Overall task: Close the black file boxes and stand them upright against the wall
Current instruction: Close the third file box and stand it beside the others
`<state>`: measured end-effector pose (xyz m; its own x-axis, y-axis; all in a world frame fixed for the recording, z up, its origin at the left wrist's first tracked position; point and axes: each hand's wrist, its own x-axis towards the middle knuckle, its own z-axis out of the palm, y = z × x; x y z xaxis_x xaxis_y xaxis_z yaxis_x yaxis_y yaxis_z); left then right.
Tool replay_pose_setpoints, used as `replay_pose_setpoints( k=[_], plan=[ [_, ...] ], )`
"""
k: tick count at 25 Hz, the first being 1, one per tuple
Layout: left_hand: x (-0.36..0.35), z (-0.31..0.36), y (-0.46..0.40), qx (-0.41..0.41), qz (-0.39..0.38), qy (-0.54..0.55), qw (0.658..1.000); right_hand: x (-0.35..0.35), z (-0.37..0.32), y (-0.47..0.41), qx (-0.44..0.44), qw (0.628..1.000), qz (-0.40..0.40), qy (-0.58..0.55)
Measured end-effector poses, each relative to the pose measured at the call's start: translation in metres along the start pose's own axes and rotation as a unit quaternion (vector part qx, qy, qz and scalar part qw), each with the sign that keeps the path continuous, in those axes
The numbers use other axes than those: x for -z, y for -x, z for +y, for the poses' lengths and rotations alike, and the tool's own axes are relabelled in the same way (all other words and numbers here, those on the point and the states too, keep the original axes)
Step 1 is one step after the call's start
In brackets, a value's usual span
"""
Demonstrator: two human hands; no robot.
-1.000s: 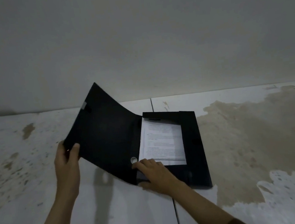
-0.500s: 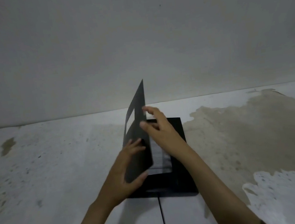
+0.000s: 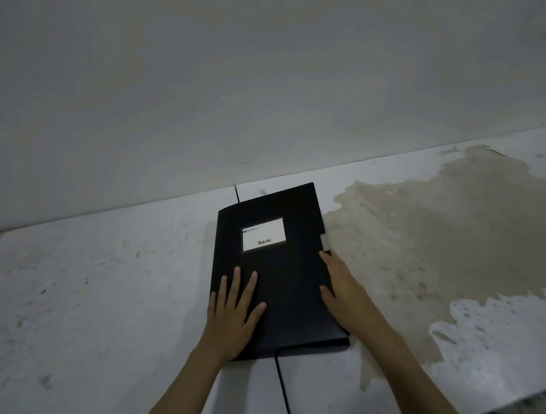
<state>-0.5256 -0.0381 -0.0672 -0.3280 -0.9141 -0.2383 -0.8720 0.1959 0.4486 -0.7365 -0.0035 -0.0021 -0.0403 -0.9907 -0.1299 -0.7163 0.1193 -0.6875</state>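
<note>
A black file box (image 3: 282, 273) lies flat on the white tabletop, its lid down and a white label (image 3: 263, 234) facing up. My left hand (image 3: 234, 313) rests flat on the lid's near left part with fingers spread. My right hand (image 3: 345, 287) lies along the box's right edge, fingertips close to the small closing tab (image 3: 325, 240) there. Whether that tab is fastened cannot be told. The box sits a short way in front of the wall (image 3: 251, 90).
The white table (image 3: 89, 312) has a dark seam (image 3: 285, 399) running towards me under the box. A large brown stain (image 3: 454, 230) spreads to the right of the box, and small stains mark the left side. The table's near right edge (image 3: 524, 392) shows.
The lid, held up open a second ago and standing vertical half a second ago, now lies down on the box. My left hand has let go of the lid's edge and lies flat on it.
</note>
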Motion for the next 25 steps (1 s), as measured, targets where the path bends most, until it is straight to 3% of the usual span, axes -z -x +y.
replay_pose_setpoints(
  k=[5, 12, 21, 25],
  plan=[
    [-0.015, 0.004, -0.003, 0.003, -0.031, -0.078, 0.996, -0.02, 0.029, -0.001, -0.024, 0.999, 0.028, -0.008],
    [-0.019, 0.003, -0.004, -0.001, -0.045, -0.121, 0.992, -0.045, 0.041, -0.021, -0.041, 0.995, 0.048, 0.076],
    [-0.024, -0.002, -0.008, 0.01, -0.038, -0.107, 0.994, -0.061, 0.056, -0.048, -0.067, 0.982, 0.044, 0.169],
    [-0.014, -0.008, -0.01, -0.018, 0.032, -0.025, 0.999, -0.06, 0.057, -0.05, -0.076, 0.985, 0.019, 0.152]
  ],
)
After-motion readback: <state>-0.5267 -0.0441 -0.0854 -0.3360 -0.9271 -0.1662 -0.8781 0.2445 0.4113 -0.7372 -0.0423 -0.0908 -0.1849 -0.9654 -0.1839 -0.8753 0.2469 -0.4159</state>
